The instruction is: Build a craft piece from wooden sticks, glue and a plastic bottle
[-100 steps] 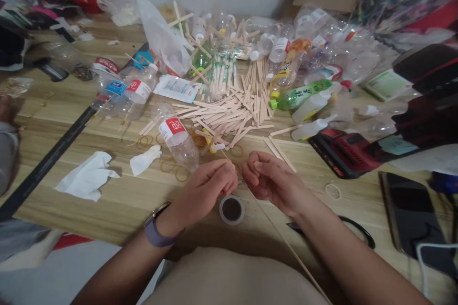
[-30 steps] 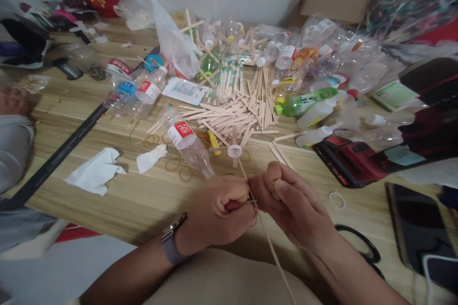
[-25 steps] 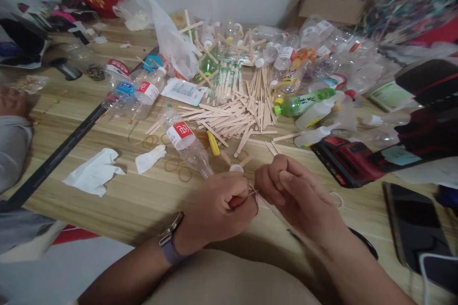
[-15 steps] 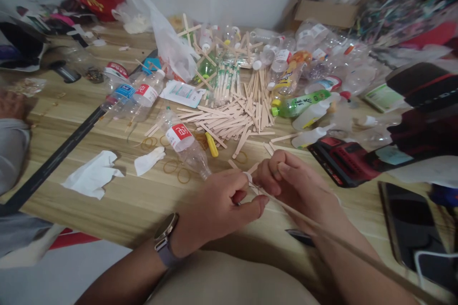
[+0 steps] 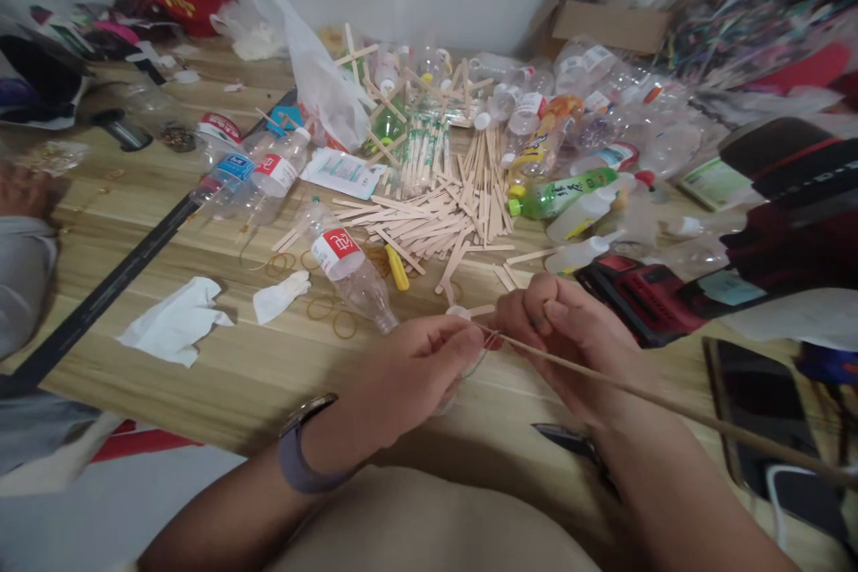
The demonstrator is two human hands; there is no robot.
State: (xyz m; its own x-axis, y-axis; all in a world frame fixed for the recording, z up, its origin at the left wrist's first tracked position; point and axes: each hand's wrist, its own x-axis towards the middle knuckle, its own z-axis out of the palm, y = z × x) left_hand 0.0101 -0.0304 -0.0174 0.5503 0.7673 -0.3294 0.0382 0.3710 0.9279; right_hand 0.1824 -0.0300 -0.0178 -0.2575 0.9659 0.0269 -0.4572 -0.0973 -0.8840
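A long thin wooden stick (image 5: 623, 384) runs from between my hands toward the lower right. My left hand (image 5: 408, 375), with a watch at its wrist, pinches the stick's tip between thumb and finger. A thin pale string (image 5: 494, 338) crosses around the stick near that tip, and a fine loop hangs below. The fingers of my right hand (image 5: 569, 331) are curled closed beside the string; what they grip is hidden. Just beyond the fingertips is a round whitish piece (image 5: 459, 313), partly covered. A clear plastic bottle (image 5: 349, 264) with a red label lies near my left hand.
Wooden craft sticks (image 5: 429, 219) lie heaped ahead, with bottles (image 5: 569, 192) behind. At right are a power drill (image 5: 657, 295) and a phone (image 5: 757, 411); a dark blade (image 5: 563, 438) lies under my right forearm. Another person's hand (image 5: 23, 192) rests at far left.
My left thumb and fingers have closed together at the stick's tip, and the left wrist has turned. The stick's far end has risen slightly. The round whitish piece shows more.
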